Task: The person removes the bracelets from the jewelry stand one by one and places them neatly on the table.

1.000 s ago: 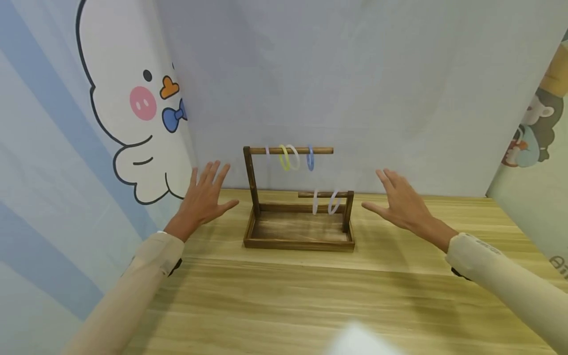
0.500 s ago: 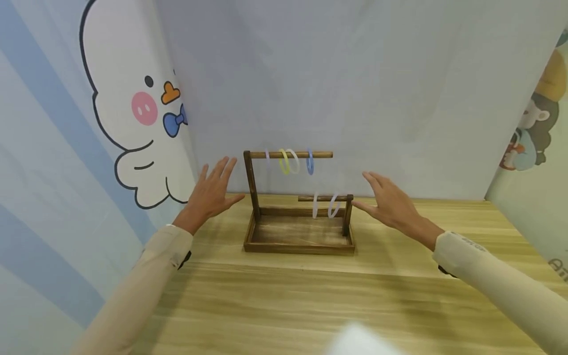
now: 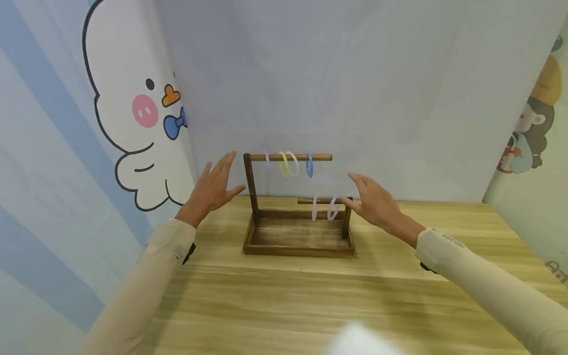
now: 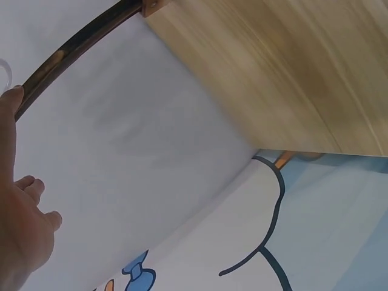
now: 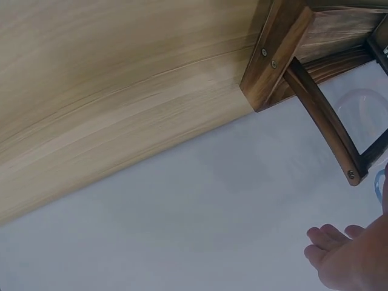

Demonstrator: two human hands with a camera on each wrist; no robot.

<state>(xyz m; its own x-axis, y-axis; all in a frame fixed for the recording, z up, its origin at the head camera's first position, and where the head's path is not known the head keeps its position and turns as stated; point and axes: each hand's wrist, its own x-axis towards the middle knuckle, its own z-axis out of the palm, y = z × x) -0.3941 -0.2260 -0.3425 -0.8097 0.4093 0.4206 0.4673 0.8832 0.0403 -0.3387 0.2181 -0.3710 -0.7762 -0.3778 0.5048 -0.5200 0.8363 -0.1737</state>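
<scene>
A dark wooden rack with a shallow tray base stands on the table. From its upper bar hang a lilac ring, a yellow ring, a whitish ring and a blue ring. Two pale rings hang on the lower bar. My left hand, fingers extended and thumb spread, is left of the tall post. My right hand is at the short post, its thumb overlapping the post top in the head view; contact cannot be told. Neither hand holds anything.
A pale wooden table lies under the rack, with a plain grey-white curtain close behind. Printed cloth with a cartoon bird hangs at the left, another printed panel at the right. A blurred white shape sits at the bottom edge.
My right hand has moved left, up to the rack's short post. My left hand has shifted slightly right towards the tall post. The rings hang as before; the view has tilted up a little.
</scene>
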